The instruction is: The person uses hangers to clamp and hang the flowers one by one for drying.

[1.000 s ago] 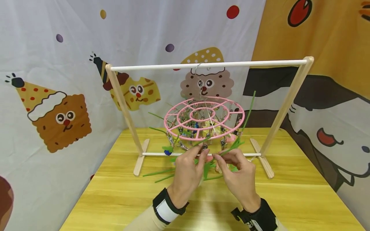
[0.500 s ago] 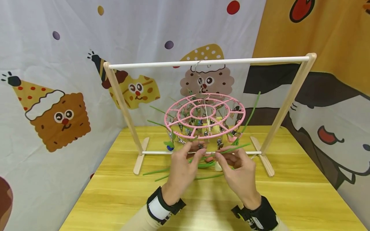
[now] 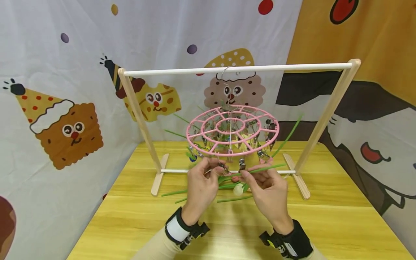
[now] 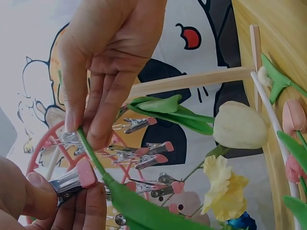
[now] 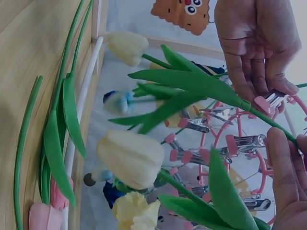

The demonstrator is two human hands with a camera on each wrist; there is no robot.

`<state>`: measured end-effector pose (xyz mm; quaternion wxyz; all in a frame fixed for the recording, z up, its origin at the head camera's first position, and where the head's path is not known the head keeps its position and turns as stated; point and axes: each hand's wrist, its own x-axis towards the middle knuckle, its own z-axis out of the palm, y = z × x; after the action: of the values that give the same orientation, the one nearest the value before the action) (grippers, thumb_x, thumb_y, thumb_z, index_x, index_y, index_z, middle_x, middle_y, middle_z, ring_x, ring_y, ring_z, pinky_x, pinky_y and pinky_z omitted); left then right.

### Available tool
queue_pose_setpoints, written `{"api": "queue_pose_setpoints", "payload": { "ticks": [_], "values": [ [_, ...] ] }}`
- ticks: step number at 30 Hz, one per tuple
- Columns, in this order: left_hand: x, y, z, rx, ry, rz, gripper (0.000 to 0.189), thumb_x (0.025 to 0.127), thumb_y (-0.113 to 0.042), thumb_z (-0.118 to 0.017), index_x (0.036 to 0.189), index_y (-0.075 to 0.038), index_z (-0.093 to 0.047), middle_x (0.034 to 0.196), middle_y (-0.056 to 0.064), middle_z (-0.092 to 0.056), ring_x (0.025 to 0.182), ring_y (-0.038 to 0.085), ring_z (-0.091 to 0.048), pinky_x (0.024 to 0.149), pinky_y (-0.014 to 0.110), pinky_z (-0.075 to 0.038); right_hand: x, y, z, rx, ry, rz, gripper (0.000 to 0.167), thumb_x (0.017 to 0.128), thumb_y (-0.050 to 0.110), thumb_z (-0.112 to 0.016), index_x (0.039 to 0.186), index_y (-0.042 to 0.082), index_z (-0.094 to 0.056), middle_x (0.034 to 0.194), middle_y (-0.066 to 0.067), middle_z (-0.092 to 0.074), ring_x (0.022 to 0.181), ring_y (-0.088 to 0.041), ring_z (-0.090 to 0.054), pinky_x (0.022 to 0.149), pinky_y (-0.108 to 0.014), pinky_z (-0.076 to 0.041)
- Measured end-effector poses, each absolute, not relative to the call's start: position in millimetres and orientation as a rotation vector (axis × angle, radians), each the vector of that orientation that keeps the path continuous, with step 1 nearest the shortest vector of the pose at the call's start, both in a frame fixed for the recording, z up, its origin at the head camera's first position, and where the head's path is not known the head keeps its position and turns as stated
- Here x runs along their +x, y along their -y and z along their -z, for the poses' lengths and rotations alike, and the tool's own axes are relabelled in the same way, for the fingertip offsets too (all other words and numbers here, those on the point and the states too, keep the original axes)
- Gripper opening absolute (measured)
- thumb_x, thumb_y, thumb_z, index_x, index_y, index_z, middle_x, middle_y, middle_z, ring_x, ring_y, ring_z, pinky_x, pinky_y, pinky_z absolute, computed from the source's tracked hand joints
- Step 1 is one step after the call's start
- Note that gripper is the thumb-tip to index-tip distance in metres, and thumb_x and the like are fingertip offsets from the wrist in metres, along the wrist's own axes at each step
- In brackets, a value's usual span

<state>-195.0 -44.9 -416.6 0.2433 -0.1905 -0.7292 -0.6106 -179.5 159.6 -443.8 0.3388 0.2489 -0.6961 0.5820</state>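
My left hand grips a metal clip with pink tips, below the front rim of a pink round hanging rack. My right hand pinches the green stem of an artificial white tulip between thumb and fingers. The stem slants across between both hands and lies close to the clip's pink tip; whether they touch I cannot tell. In the head view the held bloom is hidden behind my left hand. Another white tulip hangs lower, between the hands.
A white rod on wooden legs carries the rack. Several clips and flowers dangle from it, including a yellow one. Pink tulips and green stems lie on the wooden table.
My left hand has shifted slightly left, now with the clip between its fingers. The stem in my right hand has moved right, and the rack has turned a little.
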Motion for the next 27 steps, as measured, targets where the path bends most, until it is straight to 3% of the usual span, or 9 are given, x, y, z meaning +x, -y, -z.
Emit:
{"api": "queue_pose_setpoints", "payload": {
  "ticks": [3, 10, 12, 15, 19, 27],
  "values": [
    [-196.4, 45.2, 416.9, -0.513, 1.983, 1.682, 0.01, 0.11, 0.005, -0.074, 0.11, -0.001, -0.082, 0.103, 0.015, -0.089, 0.089, 0.028, -0.088, 0.073, 0.026, -0.071, -180.4, -158.7, 442.7, 0.65, 1.813, -1.535, 0.025, 0.099, -0.021, -0.079, 0.118, -0.005, -0.078, 0.102, -0.028, -0.086, 0.09, -0.007, -0.088, 0.065, -0.025, -0.068],
    [-198.0, 46.2, 416.9, -0.521, 1.946, 1.715, 0.013, 0.107, 0.01, -0.073, 0.106, 0.0, -0.082, 0.102, 0.017, -0.09, 0.091, 0.032, -0.089, 0.078, 0.039, -0.076, -183.6, -155.1, 441.6, 0.688, 1.758, -1.582, 0.027, 0.097, -0.023, -0.079, 0.117, -0.005, -0.079, 0.099, -0.026, -0.085, 0.089, -0.014, -0.089, 0.065, -0.02, -0.067],
    [-198.7, 46.2, 417.3, -0.52, 1.946, 1.707, 0.014, 0.107, 0.01, -0.074, 0.106, -0.001, -0.082, 0.102, 0.017, -0.089, 0.089, 0.031, -0.089, 0.077, 0.035, -0.075, -184.1, -154.0, 441.3, 0.703, 1.747, -1.599, 0.027, 0.097, -0.023, -0.079, 0.117, -0.006, -0.079, 0.1, -0.027, -0.084, 0.089, -0.015, -0.089, 0.063, -0.021, -0.065],
    [-199.2, 46.3, 417.4, -0.511, 1.956, 1.692, 0.013, 0.106, 0.009, -0.075, 0.105, -0.001, -0.083, 0.101, 0.016, -0.089, 0.085, 0.028, -0.088, 0.074, 0.027, -0.072, -184.1, -152.6, 441.2, 0.691, 1.765, -1.589, 0.026, 0.098, -0.021, -0.08, 0.117, -0.004, -0.08, 0.099, -0.025, -0.086, 0.089, -0.013, -0.089, 0.053, -0.018, -0.053],
    [-198.5, 47.2, 416.6, -0.482, 1.984, 1.692, 0.012, 0.106, 0.007, -0.076, 0.105, -0.003, -0.083, 0.099, 0.014, -0.09, 0.082, 0.022, -0.084, 0.07, 0.022, -0.066, -184.0, -151.7, 442.0, 0.67, 1.787, -1.572, 0.026, 0.097, -0.02, -0.081, 0.117, -0.002, -0.081, 0.097, -0.024, -0.087, 0.088, -0.011, -0.089, 0.05, -0.02, -0.049],
    [-197.6, 49.7, 417.1, -0.523, 2.041, 1.697, 0.01, 0.11, -0.01, -0.08, 0.117, -0.004, -0.085, 0.107, 0.013, -0.09, 0.09, 0.021, -0.085, 0.078, 0.02, -0.065, -181.6, -150.1, 439.9, 0.637, 1.793, -1.57, 0.027, 0.098, -0.019, -0.082, 0.119, -0.002, -0.081, 0.097, -0.02, -0.086, 0.087, -0.01, -0.087, 0.065, -0.02, -0.064]
  ]
}}
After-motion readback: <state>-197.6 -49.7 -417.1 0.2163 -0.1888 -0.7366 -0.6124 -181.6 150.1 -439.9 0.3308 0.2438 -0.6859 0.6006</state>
